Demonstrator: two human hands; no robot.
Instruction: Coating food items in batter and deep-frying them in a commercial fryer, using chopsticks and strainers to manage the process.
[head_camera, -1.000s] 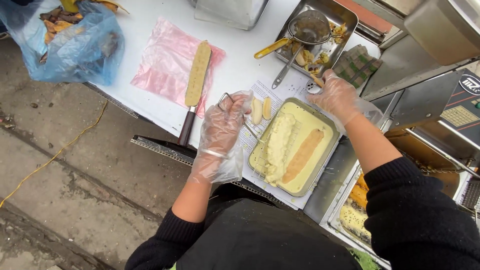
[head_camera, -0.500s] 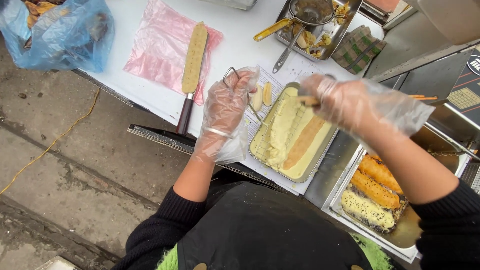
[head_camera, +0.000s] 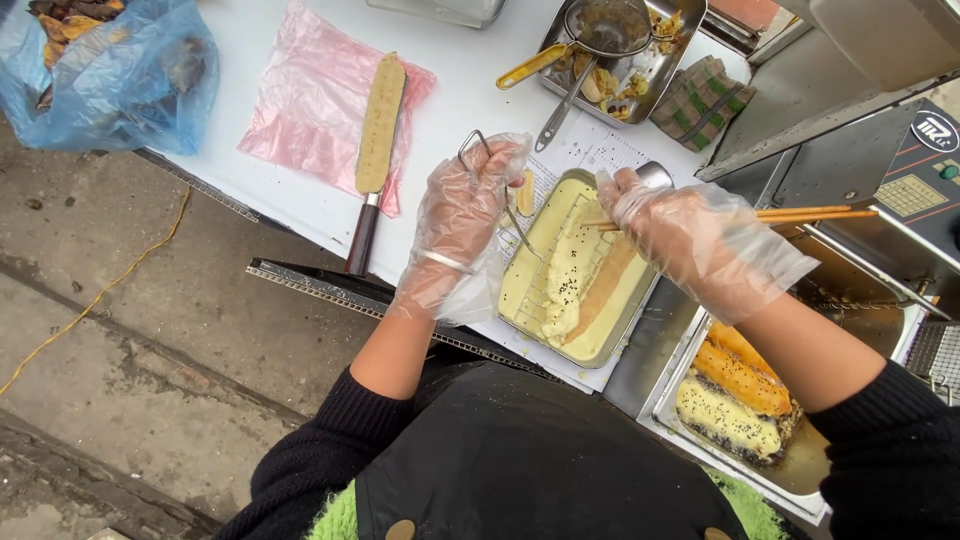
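At about five o'clock, nearest your body, a steel tray (head_camera: 800, 470) holds coated fried pieces (head_camera: 735, 395), one orange-brown and one pale with dark seeds. Just ahead of your chest sits the rectangular batter pan (head_camera: 520, 300), full of yellow batter, with a long batter-coated banana slice (head_camera: 568, 275) speckled with black seeds lying in it.

Your left hand (head_camera: 462, 225), in a clear plastic glove, is closed around the handle of a wire rack (head_camera: 490, 170) at the pan's ten o'clock edge; the rack's wires run down into the batter. Your right hand (head_camera: 690, 235), gloved too, pinches a pair of wooden chopsticks (head_camera: 800, 213) at the pan's two o'clock corner, tips lying over the batter, the long ends pointing to three o'clock.

Out at eleven o'clock a knife (head_camera: 375, 150) lies on a pink plastic sheet (head_camera: 310, 100), its blade covered by a flattened banana. At one o'clock a second steel tray (head_camera: 660, 60) carries a strainer ladle (head_camera: 600, 35) and crumbs, with a checked cloth (head_camera: 700, 100) just beside it. Farthest at ten o'clock sits a blue plastic bag (head_camera: 110, 75).
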